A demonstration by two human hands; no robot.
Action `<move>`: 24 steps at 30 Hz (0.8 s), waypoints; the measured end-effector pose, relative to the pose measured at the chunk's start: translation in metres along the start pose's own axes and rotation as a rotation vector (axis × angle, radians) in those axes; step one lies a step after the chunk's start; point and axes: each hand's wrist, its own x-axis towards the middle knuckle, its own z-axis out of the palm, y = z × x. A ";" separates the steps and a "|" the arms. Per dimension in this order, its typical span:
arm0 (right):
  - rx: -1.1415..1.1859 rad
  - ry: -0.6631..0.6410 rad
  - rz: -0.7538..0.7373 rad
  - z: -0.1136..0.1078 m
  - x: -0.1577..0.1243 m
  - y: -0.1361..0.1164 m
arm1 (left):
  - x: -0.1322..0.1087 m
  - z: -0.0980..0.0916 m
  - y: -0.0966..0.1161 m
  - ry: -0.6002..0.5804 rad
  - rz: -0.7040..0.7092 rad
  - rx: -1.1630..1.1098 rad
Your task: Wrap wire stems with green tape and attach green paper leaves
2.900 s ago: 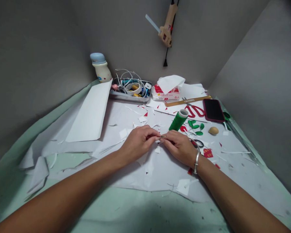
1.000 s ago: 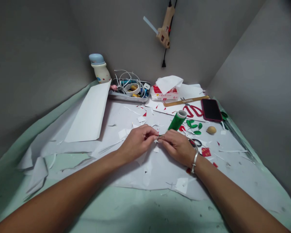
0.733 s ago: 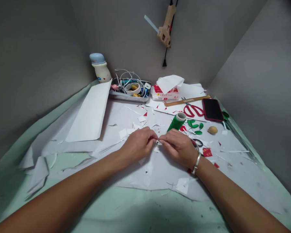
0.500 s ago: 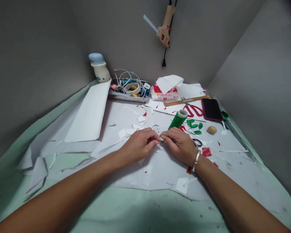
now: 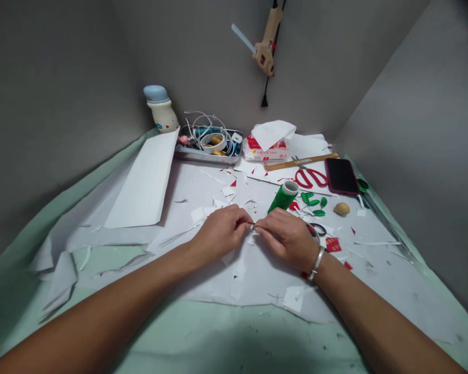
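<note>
— Closer together now, those two hands, than a moment ago. What's changed?

— The left hand (image 5: 220, 234) and the right hand (image 5: 286, 240) have drawn in until their fingertips meet. Just before, a small gap showed between them.

— And what's between them?

— A pale sliver (image 5: 252, 227), pinched at the meeting point. It's too small to tell whether it's paper or wire.

— How tight is the grip?

— Both hands are closed on it, thumbs and forefingers pressed in, and the other fingers curl loosely behind. Neither hand is open.

— How do the arms lie?

— Bare forearms reach in from the lower corners and angle toward the centre, like a shallow V. A silver bangle (image 5: 317, 263) circles the right wrist. The hands sit low over a white paper sheet (image 5: 234, 283) littered with offcuts, though I can't tell whether they touch it.

— What's nearest?

— Just beyond the right hand, a green thread spool (image 5: 283, 198) leans on its side, and green leaf-shaped cut-outs (image 5: 312, 201) lie beside it. Black-handled scissors (image 5: 316, 227) sit partly hidden by that hand. Farther back are red-handled scissors (image 5: 311, 177), a phone (image 5: 341, 176) and a metal tray (image 5: 206, 156) of cables and tape.
</note>
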 end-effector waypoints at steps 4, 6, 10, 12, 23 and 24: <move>-0.010 0.051 0.067 0.000 0.002 0.004 | -0.001 0.001 0.003 -0.089 0.065 -0.017; 0.014 0.055 0.112 0.000 0.002 0.007 | -0.001 -0.001 0.004 -0.095 0.049 -0.111; 0.046 -0.018 0.141 0.003 0.001 0.010 | 0.002 -0.006 0.008 -0.067 -0.081 -0.295; 0.047 -0.070 0.119 0.004 0.000 0.009 | 0.003 -0.008 0.009 -0.050 -0.134 -0.309; -0.006 0.021 0.032 -0.001 0.000 0.001 | 0.002 0.002 -0.004 -0.039 -0.065 -0.071; -0.013 0.029 0.042 0.000 0.001 0.002 | 0.002 0.002 -0.003 -0.059 -0.038 -0.057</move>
